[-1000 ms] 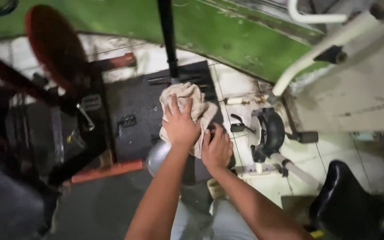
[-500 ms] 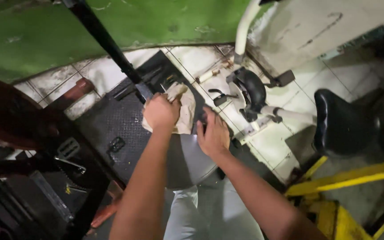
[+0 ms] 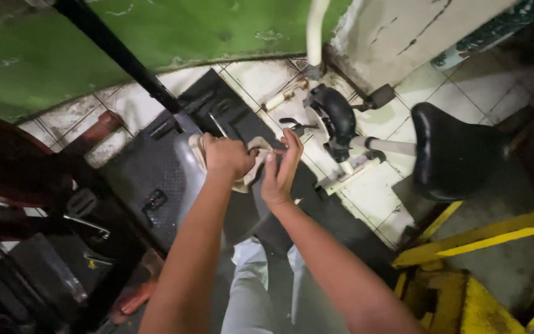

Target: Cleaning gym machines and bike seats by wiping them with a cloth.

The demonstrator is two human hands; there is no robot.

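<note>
Right hand now off cloth

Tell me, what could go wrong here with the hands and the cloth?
The left hand grips the cloth bunched up, so a loose end might snag on the black bar or the metal parts close by. The right hand is open beside it, fingers near hard edges of the plate, and could get knocked or pinched.

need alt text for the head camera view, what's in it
Seen from above, the left hand grips a beige cloth over a grey metal surface, the right hand open beside it touching the cloth. A white exercise bike with a black saddle stands right on tiled floor.
</note>
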